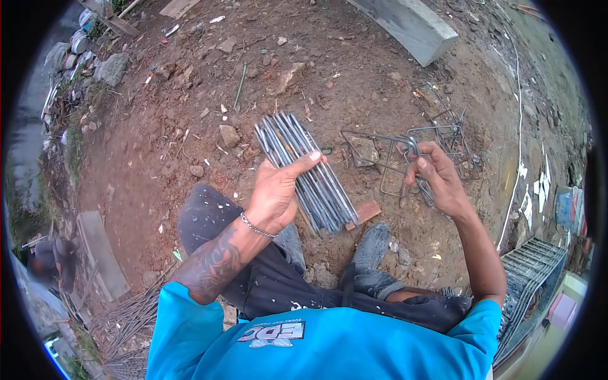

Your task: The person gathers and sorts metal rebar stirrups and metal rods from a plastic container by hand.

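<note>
A flat bundle of metal rods (310,177) lies tilted in my left hand (278,190), with the thumb across its top and the fingers hidden beneath. To the right, my right hand (437,177) pinches bent wire frames (380,136) at their corner. Several more bent wire frames (446,133) lie on the dirt just beyond my right hand. The two hands are apart, and the rods do not touch the wire frames.
A concrete beam (411,31) lies at the top. Below the rods, a brick piece (364,214) rests by my shoes (370,247). Rebar cages (532,278) stand at lower right, a plank (101,253) and rods (130,316) at lower left. Stones dot the dirt.
</note>
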Available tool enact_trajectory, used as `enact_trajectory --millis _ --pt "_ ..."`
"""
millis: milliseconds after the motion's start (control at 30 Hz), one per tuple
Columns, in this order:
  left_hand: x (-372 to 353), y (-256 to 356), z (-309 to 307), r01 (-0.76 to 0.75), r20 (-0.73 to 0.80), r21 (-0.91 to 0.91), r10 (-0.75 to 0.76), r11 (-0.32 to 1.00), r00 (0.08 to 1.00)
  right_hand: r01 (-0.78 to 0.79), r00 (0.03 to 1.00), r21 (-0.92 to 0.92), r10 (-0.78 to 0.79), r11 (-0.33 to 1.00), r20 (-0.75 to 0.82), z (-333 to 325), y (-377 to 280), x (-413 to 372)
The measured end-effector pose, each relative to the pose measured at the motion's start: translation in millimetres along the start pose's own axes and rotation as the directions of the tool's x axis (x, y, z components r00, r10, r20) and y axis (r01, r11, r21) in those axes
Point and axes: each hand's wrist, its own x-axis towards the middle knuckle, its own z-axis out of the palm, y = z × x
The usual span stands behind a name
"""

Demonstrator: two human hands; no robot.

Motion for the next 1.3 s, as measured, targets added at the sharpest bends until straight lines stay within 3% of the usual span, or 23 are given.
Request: enact_trajectory --millis 133,300,367,433,500,567,633,967,1033,1067,1200,1300 --pt "0.1 -1.4 -1.6 -0.008 -0.007 -0.006 0.008 1.000 1.000 0.051 0.999 0.053 -0.051 0.997 -0.004 11.6 -6.2 -2.8" --pt "-5.8 3.7 3.8 0.006 0.000 0.030 -0.006 1.000 1.000 0.177 0.983 -0.042 -0.178 0.983 -0.045 27.6 0.9 -10.7" --pt "-7.7 4.3 6.2 -0.006 0.006 0.029 0.005 1.000 1.000 0.344 0.933 -0.007 -0.342 0.939 -0.115 47.1 1.7 -11.7" --pt "-8.2 4.6 6.7 0.006 -0.012 0.057 -0.005 0.998 1.000 0.384 0.915 -0.034 -0.385 0.923 -0.118 60.9 5.8 -12.8" --pt "-9.0 4.9 7.1 -0.016 -0.002 0.068 0.016 0.998 1.000 0.489 0.868 0.140 -0.466 0.861 -0.170 75.9 6.0 -14.3" --pt "-10.4 5.3 9.9 -0.009 -0.025 0.049 0.010 0.999 1.000 0.501 0.860 0.117 -0.477 0.858 -0.183 83.8 3.4 -14.7" --pt "-11.1 5.7 9.5 -0.015 -0.003 0.052 0.015 0.999 1.000 0.639 0.763 -0.073 -0.643 0.765 -0.060 87.9 10.2 -10.0" --pt "-11.4 9.3 8.8 -0.056 0.062 -0.030 0.057 0.998 0.996 0.692 0.720 -0.120 -0.694 0.712 0.032 109.9 42.8 -18.2" --pt "-9.2 9.1 7.5 0.019 0.105 -0.067 -0.012 0.998 0.994 0.542 0.840 -0.011 -0.542 0.840 -0.037 115.6 52.8 -23.6" --pt "-10.9 10.8 12.4 -0.002 0.057 -0.067 0.006 0.998 0.998 0.610 0.781 -0.144 -0.622 0.779 -0.058 116.8 50.0 -19.7" --pt "-3.6 3.8 4.7 -0.082 0.105 -0.035 0.085 0.996 0.991 0.666 0.718 -0.205 -0.691 0.718 -0.085 118.8 49.9 -15.7" --pt "-4.9 7.8 4.7 -0.050 0.109 -0.034 0.054 0.998 0.993 0.707 0.676 -0.241 -0.735 0.665 -0.047 114.7 53.0 -11.7"
